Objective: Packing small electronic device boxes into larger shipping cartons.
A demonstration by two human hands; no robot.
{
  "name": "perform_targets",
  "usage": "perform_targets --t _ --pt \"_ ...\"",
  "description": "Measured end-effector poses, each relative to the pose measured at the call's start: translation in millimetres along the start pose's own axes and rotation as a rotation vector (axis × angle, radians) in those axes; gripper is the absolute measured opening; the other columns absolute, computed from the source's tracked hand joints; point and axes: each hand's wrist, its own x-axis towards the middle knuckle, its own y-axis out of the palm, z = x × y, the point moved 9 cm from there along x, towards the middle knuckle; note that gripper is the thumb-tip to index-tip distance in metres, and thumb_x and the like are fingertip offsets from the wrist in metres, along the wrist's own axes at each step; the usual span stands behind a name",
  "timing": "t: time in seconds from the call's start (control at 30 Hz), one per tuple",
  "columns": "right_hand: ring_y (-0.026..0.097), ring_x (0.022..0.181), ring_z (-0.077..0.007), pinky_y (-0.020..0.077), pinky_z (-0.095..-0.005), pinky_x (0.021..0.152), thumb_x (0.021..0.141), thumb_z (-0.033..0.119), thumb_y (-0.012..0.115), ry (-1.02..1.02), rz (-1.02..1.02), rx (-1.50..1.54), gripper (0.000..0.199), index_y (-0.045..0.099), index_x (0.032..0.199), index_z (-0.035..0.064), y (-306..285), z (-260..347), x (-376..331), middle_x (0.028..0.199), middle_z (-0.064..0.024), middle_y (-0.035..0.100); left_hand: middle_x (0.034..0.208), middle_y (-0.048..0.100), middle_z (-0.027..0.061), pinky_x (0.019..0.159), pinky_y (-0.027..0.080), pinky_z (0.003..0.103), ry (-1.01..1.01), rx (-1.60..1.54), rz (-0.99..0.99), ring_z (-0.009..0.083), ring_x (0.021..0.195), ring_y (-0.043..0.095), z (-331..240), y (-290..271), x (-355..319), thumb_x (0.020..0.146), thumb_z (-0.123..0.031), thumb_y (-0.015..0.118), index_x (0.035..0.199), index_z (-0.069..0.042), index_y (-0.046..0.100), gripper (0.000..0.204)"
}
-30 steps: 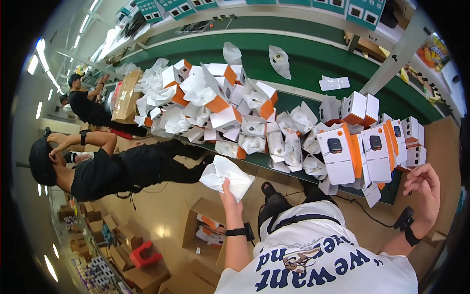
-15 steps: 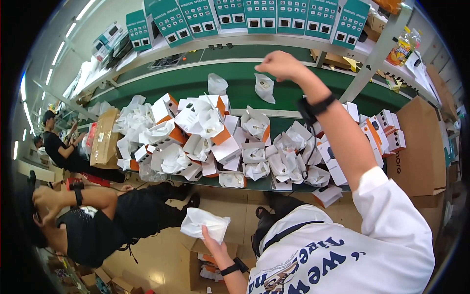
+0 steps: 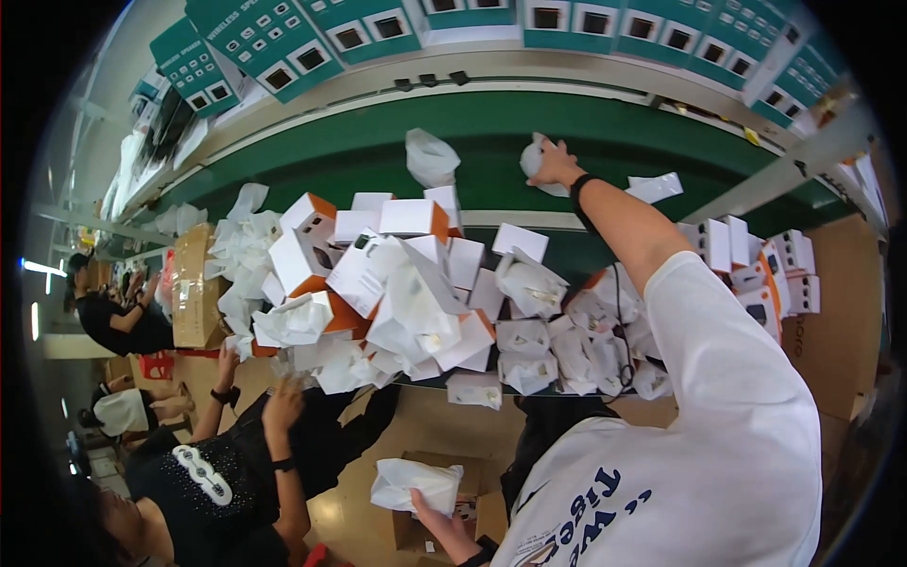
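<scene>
On the far side of the green bench [image 3: 491, 142], a worker's right hand [image 3: 555, 168] lies over a translucent pouch [image 3: 530, 159], long axis roughly near-to-far, its grip impossible to tell; the left hand [image 3: 435, 520], nearer and leftward, grasps a white packet [image 3: 411, 484].

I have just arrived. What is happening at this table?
A person in a white shirt holds a white packet in the left hand. The right hand, arm outstretched, is on a small white bag on the green surface; its grip is hard to see. White-and-orange boxes lie in a pile, with a co-worker in black at the left.
</scene>
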Motion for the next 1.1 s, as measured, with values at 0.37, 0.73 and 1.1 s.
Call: perform_targets --t 0.37,0.73,1.1 --pt "0.067 0.109 -0.0388 0.0575 -0.0448 0.091 0.068 0.035 0.085 -0.036 -0.114 0.059 0.082 0.051 0.133 -0.0027 17.0 -43.3 52.2 0.119 -0.03 0.065 0.135 0.057 0.0146 0.101 0.05 0.043 0.165 -0.022 0.038 0.0303 0.119 0.06 -38.5 45.4 7.6 0.097 -0.025 0.063 0.146 -0.002 0.039 0.06" --pt "0.072 0.086 -0.0323 0.0573 -0.038 0.077 0.058 0.035 0.079 -0.427 0.042 -0.031 0.051 0.073 0.092 -0.0028 -114.9 76.0 -106.3 0.096 -0.022 0.073 0.138 0.054 0.0147 0.101 0.05 0.041 0.211 -0.017 0.201 0.0289 0.122 0.058 -104.3 61.4 67.4 0.094 -0.016 0.067 0.146 0.002 0.039 0.062" --pt "0.064 0.097 -0.0156 0.0529 -0.0342 0.087 0.068 0.024 0.082 -0.411 0.256 0.277 0.062 0.061 0.123 0.0028 -173.4 98.2 -500.0 0.108 -0.0078 0.07 0.137 0.054 0.0153 0.102 0.045 0.037 0.009 0.324 0.918 0.0238 0.122 0.056 -88.7 134.7 83.5 0.091 -0.007 0.07 0.145 0.005 0.039 0.064"
